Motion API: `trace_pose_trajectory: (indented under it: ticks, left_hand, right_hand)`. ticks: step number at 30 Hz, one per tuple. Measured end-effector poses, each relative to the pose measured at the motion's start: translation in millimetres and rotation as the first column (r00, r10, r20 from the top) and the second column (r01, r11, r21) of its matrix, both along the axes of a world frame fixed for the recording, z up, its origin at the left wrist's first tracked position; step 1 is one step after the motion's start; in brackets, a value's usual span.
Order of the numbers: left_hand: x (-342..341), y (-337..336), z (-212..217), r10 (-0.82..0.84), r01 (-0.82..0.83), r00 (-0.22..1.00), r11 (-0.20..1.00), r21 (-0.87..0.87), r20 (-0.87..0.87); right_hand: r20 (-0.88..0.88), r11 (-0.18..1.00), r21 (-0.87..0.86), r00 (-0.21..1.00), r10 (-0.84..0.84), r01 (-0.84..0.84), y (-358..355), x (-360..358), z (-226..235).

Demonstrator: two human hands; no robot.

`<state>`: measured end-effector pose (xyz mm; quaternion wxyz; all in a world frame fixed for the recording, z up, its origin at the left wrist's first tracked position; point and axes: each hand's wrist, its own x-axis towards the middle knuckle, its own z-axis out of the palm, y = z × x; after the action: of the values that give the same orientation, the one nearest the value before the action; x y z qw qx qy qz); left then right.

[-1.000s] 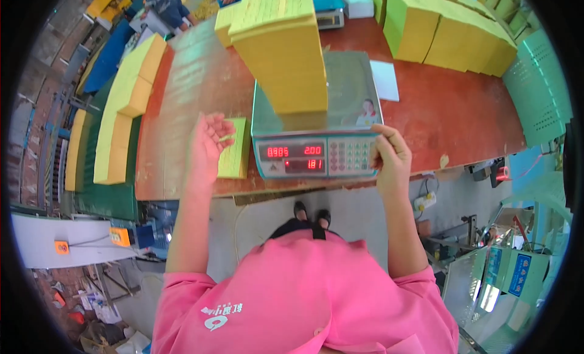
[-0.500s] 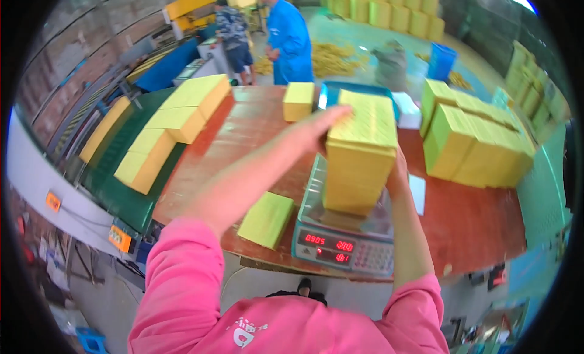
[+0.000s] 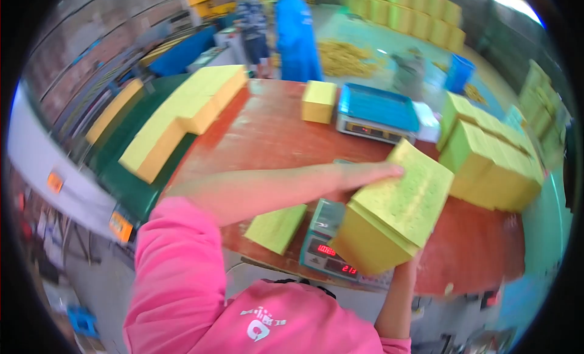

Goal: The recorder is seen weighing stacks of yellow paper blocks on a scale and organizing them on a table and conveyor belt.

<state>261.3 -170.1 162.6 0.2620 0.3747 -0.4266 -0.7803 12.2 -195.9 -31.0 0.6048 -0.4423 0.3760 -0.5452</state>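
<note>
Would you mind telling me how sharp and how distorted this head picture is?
Head view: strong fisheye, the red table edge bows and a black rim rings the frame; the left hand and the tilted yellow stack are smeared by motion; the scale digits glow red but blurred; a bright glare patch sits top right.

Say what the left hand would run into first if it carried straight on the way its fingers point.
The left hand lies on the tilted yellow stack, fingers pointing right. Carried on, it would probably slide over the stack's top edge and then meet the yellow-green blocks on the table's right side, though depth is hard to judge.
</note>
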Motion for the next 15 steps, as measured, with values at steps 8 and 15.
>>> trace_pose_trajectory:
  ticks: [8,15]
  left_hand:
    - [15.7,-6.8,-3.1,0.353,-0.369,0.907,0.929,0.030,0.232]
    - [-51.3,7.3,19.1,0.386,-0.383,0.870,0.921,-0.073,0.306]
  right_hand:
    - [0.068,0.902,0.417,0.994,0.087,-0.107,128.2,9.8,-10.8]
    - [0.676,0.783,0.355,0.719,0.163,-0.511,110.5,-0.9,-22.4]
